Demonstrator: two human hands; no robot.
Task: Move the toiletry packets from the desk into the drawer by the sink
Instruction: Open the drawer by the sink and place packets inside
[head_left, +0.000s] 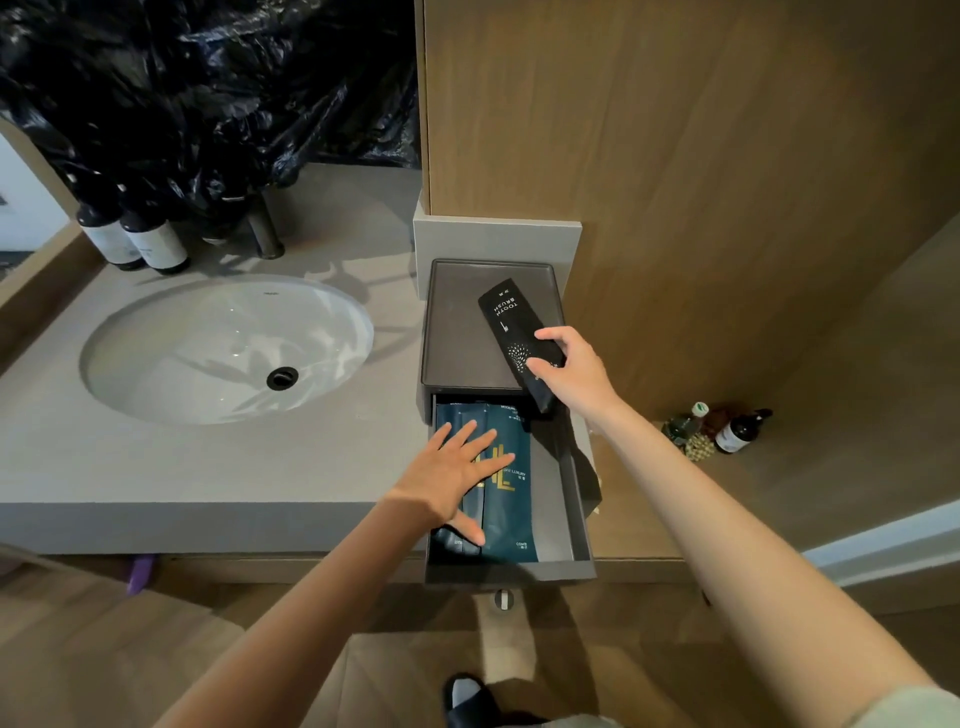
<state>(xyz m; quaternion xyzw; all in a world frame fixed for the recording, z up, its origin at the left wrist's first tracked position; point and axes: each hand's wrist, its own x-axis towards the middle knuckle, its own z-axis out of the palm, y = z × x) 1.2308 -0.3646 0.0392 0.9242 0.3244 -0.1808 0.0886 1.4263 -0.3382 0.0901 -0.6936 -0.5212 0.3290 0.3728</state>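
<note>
A dark drawer (574, 499) stands pulled out from a dark box (457, 322) to the right of the sink. Several dark teal toiletry packets (511, 514) lie flat in its left half. My left hand (457, 478) rests on them with fingers spread and straight. My right hand (571, 374) grips the lower part of a long black toothbrush packet (506, 317), held above the box top and the back of the drawer. The right half of the drawer is bare.
A white oval sink (223, 348) is set in the grey counter (260, 467) to the left. Dark bottles (135, 234) and a tap (265, 223) stand behind it, under black plastic sheeting (208, 78). A wooden wall panel (675, 156) rises at right. Small bottles (727, 431) stand on the floor.
</note>
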